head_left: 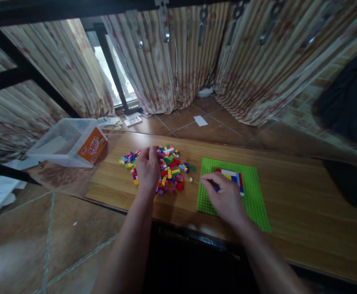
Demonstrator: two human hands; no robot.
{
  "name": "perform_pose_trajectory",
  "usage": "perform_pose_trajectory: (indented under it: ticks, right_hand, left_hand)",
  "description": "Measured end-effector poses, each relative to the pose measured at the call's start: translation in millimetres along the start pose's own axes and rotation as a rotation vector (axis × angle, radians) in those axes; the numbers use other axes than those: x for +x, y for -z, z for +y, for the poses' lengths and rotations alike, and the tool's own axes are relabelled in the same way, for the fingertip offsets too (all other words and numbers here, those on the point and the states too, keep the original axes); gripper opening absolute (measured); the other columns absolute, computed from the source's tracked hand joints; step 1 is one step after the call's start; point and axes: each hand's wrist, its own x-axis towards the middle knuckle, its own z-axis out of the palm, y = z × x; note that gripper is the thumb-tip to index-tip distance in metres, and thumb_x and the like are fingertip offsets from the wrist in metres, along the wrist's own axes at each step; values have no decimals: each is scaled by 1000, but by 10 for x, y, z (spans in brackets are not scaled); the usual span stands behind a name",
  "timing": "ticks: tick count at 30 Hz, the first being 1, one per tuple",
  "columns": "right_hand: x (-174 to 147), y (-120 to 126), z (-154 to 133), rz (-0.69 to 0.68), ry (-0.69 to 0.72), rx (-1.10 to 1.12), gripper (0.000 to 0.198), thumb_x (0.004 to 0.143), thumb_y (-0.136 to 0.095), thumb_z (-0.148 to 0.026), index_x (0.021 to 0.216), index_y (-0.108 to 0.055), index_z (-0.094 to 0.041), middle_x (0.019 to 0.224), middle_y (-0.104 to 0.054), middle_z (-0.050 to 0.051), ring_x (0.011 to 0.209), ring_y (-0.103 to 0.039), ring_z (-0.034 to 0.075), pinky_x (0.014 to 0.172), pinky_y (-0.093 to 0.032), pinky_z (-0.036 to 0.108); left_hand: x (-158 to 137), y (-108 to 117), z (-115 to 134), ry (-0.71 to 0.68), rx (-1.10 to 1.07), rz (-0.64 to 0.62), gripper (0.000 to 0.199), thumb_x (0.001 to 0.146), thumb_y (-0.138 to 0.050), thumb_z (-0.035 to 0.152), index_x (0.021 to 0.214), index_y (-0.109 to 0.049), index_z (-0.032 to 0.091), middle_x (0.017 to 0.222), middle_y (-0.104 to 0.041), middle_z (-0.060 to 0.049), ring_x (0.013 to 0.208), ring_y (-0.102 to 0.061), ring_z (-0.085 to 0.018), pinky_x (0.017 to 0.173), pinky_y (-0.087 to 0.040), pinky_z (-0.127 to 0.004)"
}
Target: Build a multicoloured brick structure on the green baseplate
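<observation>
Bricks, loose multicoloured pile, lie on wooden counter left of green baseplate. Left hand rests on pile, fingers curled into bricks; whether grip holds one, cannot tell. Right hand on baseplate near edge, fingertips pinching small blue brick. Assembled brick rows sit on baseplate far of right hand. Clear plastic tub lies tipped at counter's far left.

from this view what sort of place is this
Probably a room in a home, with a play corner on the floor: striped curtains hang to a tiled floor, and a low wooden board carries loose toy bricks and a green baseplate.
</observation>
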Motion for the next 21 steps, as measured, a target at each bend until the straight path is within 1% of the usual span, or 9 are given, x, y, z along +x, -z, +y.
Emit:
perform_pose_trajectory:
  ticks: [3, 8, 14, 21]
  right_hand:
    - [5, -163, -10, -90, 28, -115, 18, 89, -50, -21, 87, -67, -21, 86, -68, 4, 80, -63, 18, 74, -46, 30]
    - [67, -324, 23, -135, -2, -248, 21, 89, -47, -18, 95, -67, -19, 95, -68, 8, 88, -63, 20, 81, -46, 33]
    - [98, -413, -7, -164, -16, -285, 24, 89, -45, -17, 100, -67, -19, 99, -66, 8, 93, -62, 22, 85, -46, 35]
    - [120, -455, -50, -154, -23, -250, 24, 91, -47, -22, 102, -68, -20, 100, -64, 8, 92, -61, 22, 84, -47, 36]
  left_hand:
    - [24, 63, 18, 42, -39, 22, 26, 82, -55, 40, 81, -65, 16, 61, -62, 1, 49, -50, -8, 49, -39, -20]
    - [32, 126, 27, 68, -40, 2, 25, 80, -58, 39, 79, -65, 15, 61, -63, 1, 49, -50, -8, 49, -39, -19]
    - [67, 194, 8, 73, -69, 19, 24, 79, -59, 37, 82, -64, 15, 61, -62, 1, 49, -50, -7, 48, -37, -19]
    - [48, 224, 36, 76, -86, 3, 19, 78, -59, 31, 84, -65, 13, 62, -61, 0, 51, -50, -7, 50, -38, -19]
